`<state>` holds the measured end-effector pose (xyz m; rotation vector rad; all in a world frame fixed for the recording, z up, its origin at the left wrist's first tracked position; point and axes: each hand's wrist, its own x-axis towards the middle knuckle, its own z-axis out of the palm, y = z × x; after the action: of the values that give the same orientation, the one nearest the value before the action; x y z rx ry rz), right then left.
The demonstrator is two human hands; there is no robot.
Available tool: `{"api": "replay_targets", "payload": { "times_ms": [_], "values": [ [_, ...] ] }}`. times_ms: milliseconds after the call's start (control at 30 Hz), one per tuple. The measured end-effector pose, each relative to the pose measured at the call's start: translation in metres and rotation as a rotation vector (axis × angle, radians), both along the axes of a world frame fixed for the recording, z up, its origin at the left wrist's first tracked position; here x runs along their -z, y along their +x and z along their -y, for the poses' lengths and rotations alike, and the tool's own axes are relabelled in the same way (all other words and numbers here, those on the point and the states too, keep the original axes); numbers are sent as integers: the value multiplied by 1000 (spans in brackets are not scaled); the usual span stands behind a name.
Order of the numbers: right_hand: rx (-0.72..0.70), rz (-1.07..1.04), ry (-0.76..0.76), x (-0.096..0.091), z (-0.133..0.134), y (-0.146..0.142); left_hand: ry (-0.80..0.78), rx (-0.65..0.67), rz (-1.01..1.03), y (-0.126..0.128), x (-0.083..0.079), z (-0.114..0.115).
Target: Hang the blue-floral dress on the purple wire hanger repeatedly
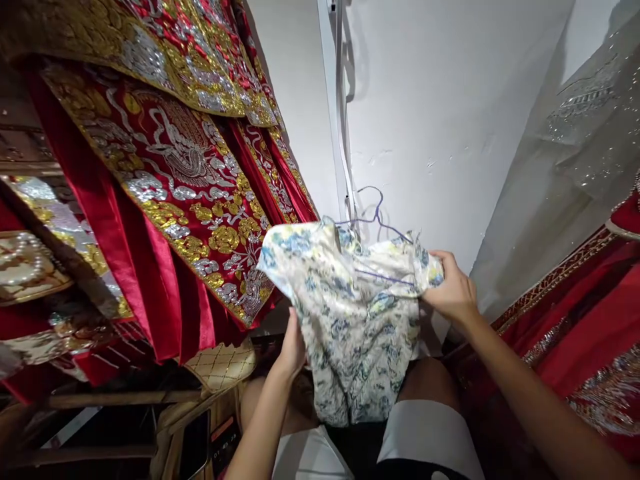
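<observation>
A pale floral top (345,320) with blue and yellow flowers hangs over my lap on a thin purple wire hanger (379,213). The hanger's hook rises above the neckline, and part of its lower bar shows through the neck opening. My right hand (453,290) is closed round the top's right shoulder or sleeve, close to the hanger's end. On the other side, my left hand (294,345) grips the garment's left edge below the sleeve. Its thumb shows in front, while the fingers are mostly hidden behind the cloth.
Red robes (185,173) with gold and silver embroidery hang at left. A white wall (425,100) with a metal rail (337,100) stands ahead. Sheer sparkling fabric (575,147) and a red garment (590,333) are at right. A phone (195,443) and timer (226,447) lie lower left.
</observation>
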<state>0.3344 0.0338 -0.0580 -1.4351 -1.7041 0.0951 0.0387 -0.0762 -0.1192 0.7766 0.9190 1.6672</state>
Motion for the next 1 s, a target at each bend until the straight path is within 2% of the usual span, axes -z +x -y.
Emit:
{"api": "replay_targets", "payload": {
  "times_ms": [100,200,267,300,367,400,433,500,567,600,667,767,833,1000],
  "values": [
    [-42,-2,43,-21,-7,-15,-91,-89,-48,2,22,-4],
    [-206,45,121,-22,-4,-23,-173,-240,-145,11,55,-5],
    [-336,82,165,-5,7,-26,-227,-311,-173,20,81,1],
    [-407,68,179,9,16,-30,-241,-320,-163,25,93,5],
    [-555,-51,166,49,38,-41,-250,-275,-118,37,111,14],
    [-652,-134,107,72,51,-50,-245,-231,-99,43,117,18],
    [-713,-224,12,97,65,-59,-232,-184,-93,47,120,22],
    [-676,-448,-135,140,88,-79,-208,-124,-123,53,120,27],
    [-597,-613,-226,168,101,-94,-204,-117,-181,54,116,31],
    [-565,-674,-253,174,103,-100,-212,-117,-202,54,113,33],
    [-512,-756,-260,174,100,-105,-231,-102,-214,53,108,37],
    [-465,-767,-264,162,90,-101,-230,-59,-208,55,102,40],
    [-499,-717,-333,158,87,-97,-225,-48,-212,59,99,42],
    [-642,-644,-488,163,91,-89,-232,-35,-189,62,96,43]
  ]
}}
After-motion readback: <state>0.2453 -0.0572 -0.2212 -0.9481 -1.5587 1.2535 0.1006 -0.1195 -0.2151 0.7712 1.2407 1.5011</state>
